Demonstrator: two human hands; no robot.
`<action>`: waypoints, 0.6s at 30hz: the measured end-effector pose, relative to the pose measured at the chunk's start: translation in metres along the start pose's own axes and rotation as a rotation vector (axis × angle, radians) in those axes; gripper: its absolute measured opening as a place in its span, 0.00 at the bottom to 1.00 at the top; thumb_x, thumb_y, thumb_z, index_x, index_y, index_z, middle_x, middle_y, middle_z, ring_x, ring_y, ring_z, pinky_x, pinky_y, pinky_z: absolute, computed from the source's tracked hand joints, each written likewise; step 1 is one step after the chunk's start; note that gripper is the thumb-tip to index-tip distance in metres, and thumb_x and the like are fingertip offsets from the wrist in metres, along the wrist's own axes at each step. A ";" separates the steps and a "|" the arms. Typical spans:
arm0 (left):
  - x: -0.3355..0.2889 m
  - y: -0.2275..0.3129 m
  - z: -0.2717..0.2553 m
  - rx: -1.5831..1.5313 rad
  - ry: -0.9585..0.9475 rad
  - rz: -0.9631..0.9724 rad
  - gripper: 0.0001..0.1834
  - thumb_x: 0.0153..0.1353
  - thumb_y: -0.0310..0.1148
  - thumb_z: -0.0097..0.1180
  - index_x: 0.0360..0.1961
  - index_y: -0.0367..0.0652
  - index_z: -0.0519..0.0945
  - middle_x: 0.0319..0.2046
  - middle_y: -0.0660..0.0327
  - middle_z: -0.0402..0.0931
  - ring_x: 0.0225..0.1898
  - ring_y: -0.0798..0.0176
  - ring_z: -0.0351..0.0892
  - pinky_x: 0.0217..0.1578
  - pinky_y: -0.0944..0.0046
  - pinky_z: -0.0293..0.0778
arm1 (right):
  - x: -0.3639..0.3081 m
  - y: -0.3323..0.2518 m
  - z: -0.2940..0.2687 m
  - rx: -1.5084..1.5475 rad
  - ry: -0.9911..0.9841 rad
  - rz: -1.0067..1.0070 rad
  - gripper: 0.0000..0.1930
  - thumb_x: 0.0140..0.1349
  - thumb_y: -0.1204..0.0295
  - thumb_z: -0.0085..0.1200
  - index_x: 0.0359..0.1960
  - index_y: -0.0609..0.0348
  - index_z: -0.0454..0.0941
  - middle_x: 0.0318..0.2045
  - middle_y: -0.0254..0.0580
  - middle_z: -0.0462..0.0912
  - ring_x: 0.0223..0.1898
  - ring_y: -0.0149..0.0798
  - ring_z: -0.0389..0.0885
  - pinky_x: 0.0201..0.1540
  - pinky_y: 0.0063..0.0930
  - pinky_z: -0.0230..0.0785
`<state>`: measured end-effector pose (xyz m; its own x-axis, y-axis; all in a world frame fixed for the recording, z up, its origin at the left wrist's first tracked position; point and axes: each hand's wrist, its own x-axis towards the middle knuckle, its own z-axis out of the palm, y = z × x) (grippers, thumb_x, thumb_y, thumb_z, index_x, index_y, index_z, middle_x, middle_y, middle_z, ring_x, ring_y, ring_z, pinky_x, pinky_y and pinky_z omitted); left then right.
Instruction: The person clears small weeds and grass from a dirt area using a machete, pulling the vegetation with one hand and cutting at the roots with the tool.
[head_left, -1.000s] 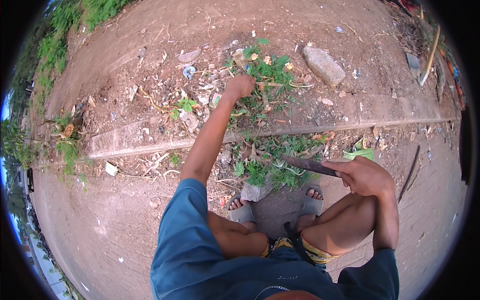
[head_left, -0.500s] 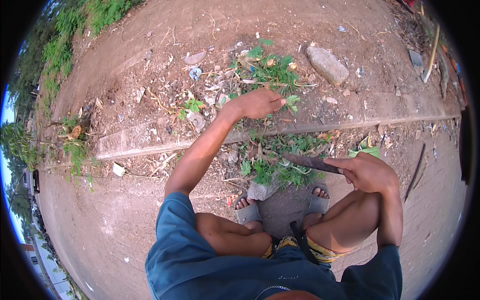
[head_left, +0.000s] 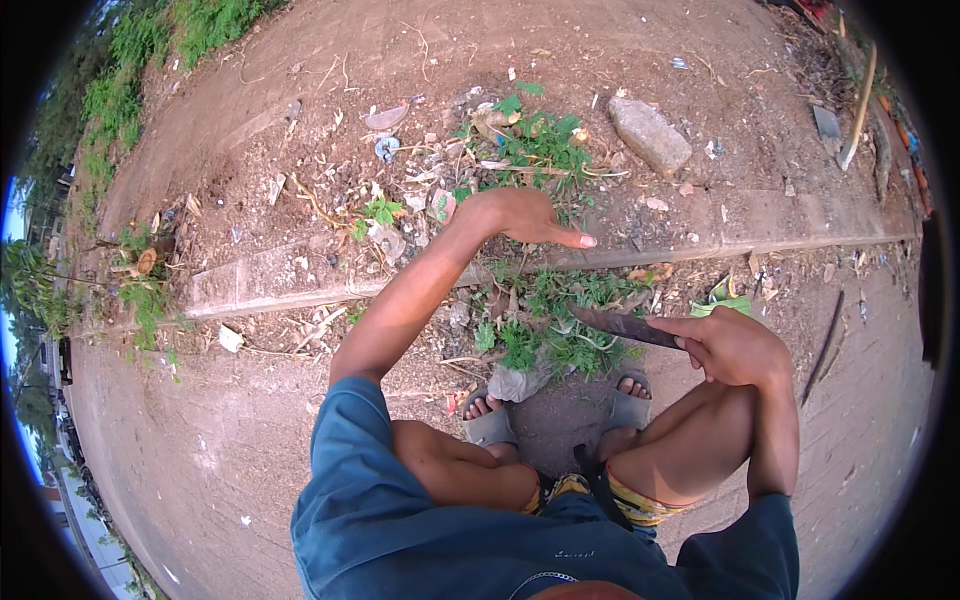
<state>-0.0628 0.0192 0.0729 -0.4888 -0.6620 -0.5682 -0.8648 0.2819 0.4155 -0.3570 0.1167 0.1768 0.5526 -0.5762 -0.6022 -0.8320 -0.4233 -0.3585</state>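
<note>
My left hand point(head_left: 525, 215) reaches over the far weed clump point(head_left: 548, 142), just beyond a low concrete curb point(head_left: 290, 292). Its thumb points out to the right, apart from the other fingers, which are mostly hidden beneath the hand; no held thing shows. In front of my right knee, my right hand point(head_left: 735, 345) is closed around a knife point(head_left: 630, 326), its handle hidden in the fist. The broad, dark blade points left, over the near weed clump point(head_left: 575, 295) between the curb and my feet.
A large stone point(head_left: 650, 135) lies beyond the curb at right. A paler rock point(head_left: 518, 380) sits by my left sandal point(head_left: 490, 424). A cut stump point(head_left: 147, 262) stands at far left. Dark sticks point(head_left: 824, 345) and a folded green leaf point(head_left: 724, 298) lie to the right.
My left hand has turned, and its thumb now extends to the right instead of lying close to the fingers beside a leafy sprig. The right hand and knife are almost unmoved.
</note>
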 end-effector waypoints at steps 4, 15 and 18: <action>0.015 -0.036 -0.025 -0.240 0.632 -0.048 0.38 0.59 0.68 0.49 0.47 0.40 0.82 0.44 0.44 0.81 0.49 0.43 0.80 0.51 0.49 0.73 | -0.001 -0.001 0.000 -0.006 -0.035 0.025 0.24 0.58 0.77 0.50 0.58 0.43 0.75 0.34 0.49 0.83 0.31 0.56 0.78 0.41 0.47 0.71; 0.097 -0.149 -0.064 -0.268 0.874 -0.320 0.27 0.59 0.57 0.53 0.51 0.49 0.82 0.48 0.46 0.79 0.51 0.45 0.78 0.56 0.52 0.71 | 0.002 0.007 0.017 -0.116 0.140 -0.159 0.25 0.59 0.75 0.52 0.59 0.39 0.74 0.24 0.51 0.79 0.26 0.55 0.76 0.32 0.47 0.67; 0.110 -0.152 -0.065 -0.263 0.828 -0.337 0.23 0.59 0.53 0.53 0.47 0.51 0.84 0.48 0.52 0.80 0.52 0.46 0.77 0.56 0.53 0.72 | 0.005 0.009 0.018 -0.081 0.124 -0.144 0.24 0.59 0.75 0.52 0.59 0.39 0.75 0.23 0.51 0.79 0.26 0.55 0.75 0.33 0.47 0.67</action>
<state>0.0219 -0.1413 -0.0067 0.1086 -0.9932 -0.0422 -0.8430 -0.1145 0.5255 -0.3625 0.1230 0.1576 0.6715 -0.5851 -0.4546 -0.7401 -0.5594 -0.3733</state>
